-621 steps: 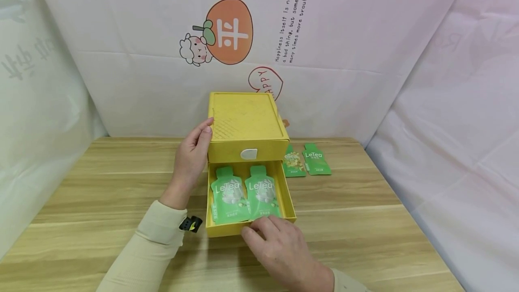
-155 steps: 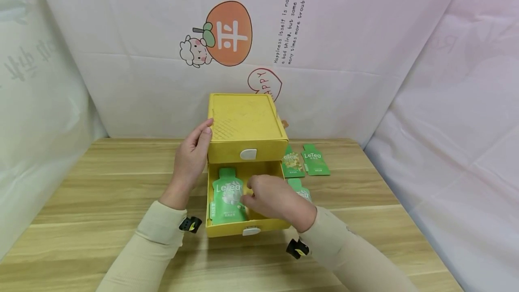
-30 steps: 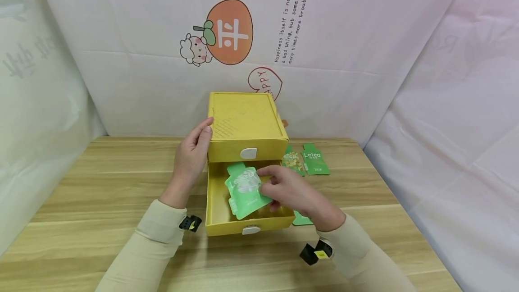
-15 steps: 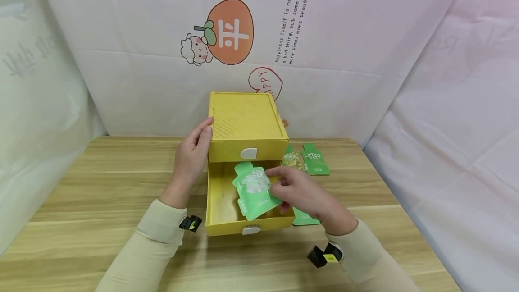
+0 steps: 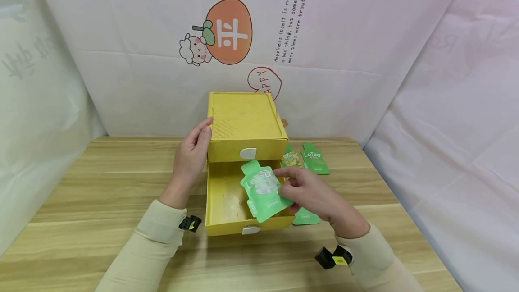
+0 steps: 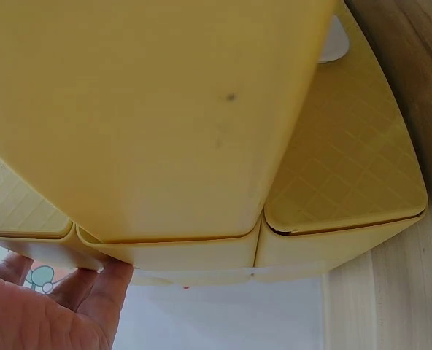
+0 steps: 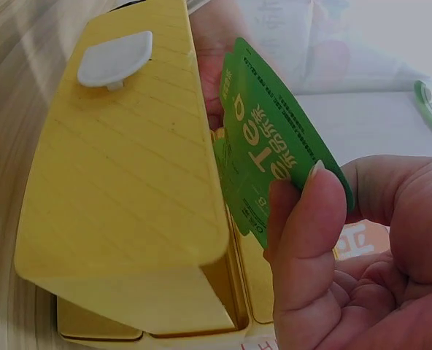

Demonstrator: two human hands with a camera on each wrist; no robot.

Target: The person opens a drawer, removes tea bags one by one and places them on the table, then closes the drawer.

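Note:
My right hand point(image 5: 310, 190) pinches a green LeTea pouch point(image 5: 265, 193) by its right edge, thumb against index finger. Tilted, the pouch hangs above the pulled-out drawer point(image 5: 227, 202) of a yellow drawer box point(image 5: 247, 116). In the right wrist view the back of the pouch point(image 7: 274, 138) shows, clear of the drawer's side. My left hand point(image 5: 190, 154) rests against the box's upper left side, fingers nearly straight. The left wrist view has my left fingers point(image 6: 103, 299) touching the side, beside the pulled-out middle drawer point(image 6: 165, 124).
Right of the box on the wooden table point(image 5: 365, 206) lie a pouch with a yellow print point(image 5: 291, 157), a plain green pouch point(image 5: 316, 159) and another green pouch point(image 5: 306, 216), partly hidden by my right hand. White printed cloth point(image 5: 142, 57) stands close behind the box.
One pouch went from the drawer to the table on the right. The other has been lifted out and moves rightward in my right hand. My left hand has stayed on the box.

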